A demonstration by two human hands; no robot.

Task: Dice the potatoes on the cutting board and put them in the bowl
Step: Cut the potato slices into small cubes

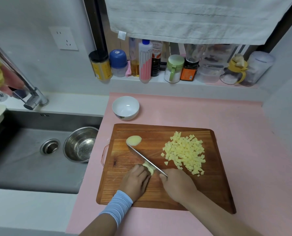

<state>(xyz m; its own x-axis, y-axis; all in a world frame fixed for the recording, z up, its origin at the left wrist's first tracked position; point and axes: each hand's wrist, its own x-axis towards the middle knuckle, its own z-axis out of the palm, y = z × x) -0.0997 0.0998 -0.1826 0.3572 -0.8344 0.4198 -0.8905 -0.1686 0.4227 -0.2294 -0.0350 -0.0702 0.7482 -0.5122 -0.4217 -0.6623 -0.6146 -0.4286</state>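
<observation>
On the cutting board (158, 193), the left hand (135, 182) pins a potato piece (148, 167) near the front edge, grip closed on it, while the right hand (177, 183), grip wrapped round the handle, lays the knife (145, 158) across it. Fingertips should stay curled back, cuts evenly spaced. Diced potato (186, 153) sits toward the board's right edge, another potato half (133, 140) toward its far-left corner; the bowl (125, 107) waits empty beyond the far edge.

Grained wooden cutting board (158, 189); glossy metal knife (141, 156); glazed white bowl (125, 107); brushed steel sink (31, 160); matt pink countertop (209, 113).
</observation>
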